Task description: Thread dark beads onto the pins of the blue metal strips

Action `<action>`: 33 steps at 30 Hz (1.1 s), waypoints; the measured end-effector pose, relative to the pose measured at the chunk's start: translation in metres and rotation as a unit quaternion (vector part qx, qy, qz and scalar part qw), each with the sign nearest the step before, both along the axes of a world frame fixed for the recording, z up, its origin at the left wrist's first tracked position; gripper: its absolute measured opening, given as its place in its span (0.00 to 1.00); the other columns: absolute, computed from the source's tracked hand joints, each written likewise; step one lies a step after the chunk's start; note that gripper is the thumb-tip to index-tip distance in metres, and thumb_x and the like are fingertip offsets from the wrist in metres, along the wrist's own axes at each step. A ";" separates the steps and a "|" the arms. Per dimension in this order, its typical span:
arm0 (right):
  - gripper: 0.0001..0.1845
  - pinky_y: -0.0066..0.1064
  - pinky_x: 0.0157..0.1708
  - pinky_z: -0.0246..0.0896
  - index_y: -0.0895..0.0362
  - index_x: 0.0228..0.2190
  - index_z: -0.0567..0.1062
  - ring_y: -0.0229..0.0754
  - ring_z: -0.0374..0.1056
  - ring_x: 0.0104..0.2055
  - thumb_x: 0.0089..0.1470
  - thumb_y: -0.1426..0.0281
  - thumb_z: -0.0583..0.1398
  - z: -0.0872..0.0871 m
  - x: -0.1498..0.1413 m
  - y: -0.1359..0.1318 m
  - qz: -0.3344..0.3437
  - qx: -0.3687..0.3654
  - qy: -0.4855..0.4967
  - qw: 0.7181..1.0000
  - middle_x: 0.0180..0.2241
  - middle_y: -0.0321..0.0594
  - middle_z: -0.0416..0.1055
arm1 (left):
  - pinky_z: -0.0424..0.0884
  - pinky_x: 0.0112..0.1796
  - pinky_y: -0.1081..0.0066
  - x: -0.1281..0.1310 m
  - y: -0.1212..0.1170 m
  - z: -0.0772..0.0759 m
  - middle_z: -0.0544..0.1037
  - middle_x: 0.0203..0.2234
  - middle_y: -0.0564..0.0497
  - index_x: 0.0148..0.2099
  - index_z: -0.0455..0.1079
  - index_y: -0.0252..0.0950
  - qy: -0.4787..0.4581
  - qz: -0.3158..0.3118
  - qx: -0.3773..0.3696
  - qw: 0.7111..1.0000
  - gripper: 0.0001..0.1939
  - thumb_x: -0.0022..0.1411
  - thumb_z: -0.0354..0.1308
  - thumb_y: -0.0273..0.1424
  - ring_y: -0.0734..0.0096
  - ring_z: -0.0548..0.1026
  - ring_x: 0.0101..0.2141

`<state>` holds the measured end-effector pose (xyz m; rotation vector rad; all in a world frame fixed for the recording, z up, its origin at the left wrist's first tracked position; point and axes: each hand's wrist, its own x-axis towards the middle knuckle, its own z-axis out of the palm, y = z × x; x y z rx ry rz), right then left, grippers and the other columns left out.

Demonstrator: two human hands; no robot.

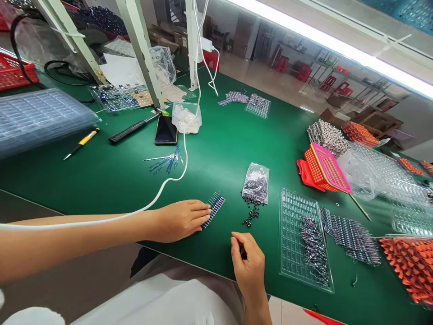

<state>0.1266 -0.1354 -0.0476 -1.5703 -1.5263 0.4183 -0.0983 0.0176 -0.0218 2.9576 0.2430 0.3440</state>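
Observation:
My left hand (184,221) lies flat with its fingers stretched out. Its fingertips rest on a neat row of small dark-blue pieces with thin metal pins (215,208), covering part of it. To the right, my right hand (249,261) is held low near the table's front edge, thumb and fingers curled together; anything inside them is hidden. Beyond that hand, small black beads (251,216) spill from a transparent plastic bag (256,183). A transparent tray (291,239) to the right holds a heap of loose pinned pieces (314,253).
Rows of similar pieces (355,239) and orange parts (411,266) lie at the right, below a pink-and-orange basket (326,169). A white cable (165,183) crosses over my left forearm. Farther back are a phone (166,130), a hammer (133,128) and a yellow pen (83,142).

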 end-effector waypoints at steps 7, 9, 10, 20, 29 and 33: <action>0.09 0.27 0.30 0.65 0.55 0.41 0.76 0.35 0.68 0.30 0.64 0.73 0.56 0.000 0.001 -0.001 0.006 -0.003 0.004 1.000 0.31 0.38 0.74 | 0.69 0.57 0.52 -0.018 -0.029 -0.010 0.76 0.55 0.34 0.60 0.69 0.25 -0.016 0.005 -0.047 0.999 0.25 0.68 0.56 0.38 0.46 0.72 0.58; 0.09 0.26 0.30 0.65 0.55 0.41 0.76 0.35 0.68 0.30 0.64 0.73 0.56 0.000 0.000 -0.002 0.004 -0.005 0.006 1.000 0.31 0.37 0.74 | 0.69 0.58 0.53 -0.025 -0.039 -0.011 0.76 0.55 0.35 0.62 0.67 0.26 -0.027 0.005 -0.058 0.998 0.26 0.68 0.57 0.37 0.48 0.72 0.58; 0.09 0.26 0.30 0.65 0.55 0.41 0.76 0.35 0.69 0.30 0.64 0.73 0.56 0.000 0.000 -0.002 0.004 -0.005 0.006 1.000 0.31 0.37 0.74 | 0.69 0.58 0.54 -0.028 -0.043 -0.012 0.77 0.55 0.36 0.62 0.66 0.27 -0.029 0.006 -0.060 0.998 0.26 0.67 0.58 0.37 0.48 0.72 0.58; 0.08 0.26 0.31 0.64 0.54 0.41 0.76 0.35 0.69 0.31 0.63 0.73 0.56 0.000 0.000 0.000 0.011 -0.004 -0.004 1.000 0.33 0.37 0.74 | 0.56 0.66 0.52 -0.044 -0.072 -0.041 0.64 0.65 0.39 0.70 0.54 0.30 -0.037 0.069 -0.049 0.996 0.32 0.68 0.56 0.33 0.53 0.60 0.66; 0.08 0.27 0.30 0.64 0.54 0.40 0.76 0.35 0.69 0.30 0.63 0.72 0.57 -0.002 0.001 -0.001 0.009 -0.010 -0.003 1.000 0.32 0.37 0.74 | 0.63 0.64 0.56 -0.051 -0.077 -0.049 0.78 0.55 0.44 0.61 0.68 0.32 -0.133 0.007 -0.029 0.991 0.20 0.69 0.49 0.20 0.59 0.66 0.63; 0.08 0.27 0.30 0.64 0.54 0.40 0.77 0.35 0.69 0.30 0.63 0.72 0.57 -0.002 0.001 -0.001 0.011 -0.011 0.005 1.000 0.32 0.37 0.74 | 0.70 0.60 0.57 -0.051 -0.073 -0.039 0.80 0.51 0.44 0.59 0.69 0.32 -0.152 -0.010 -0.029 0.988 0.19 0.70 0.47 0.22 0.59 0.72 0.58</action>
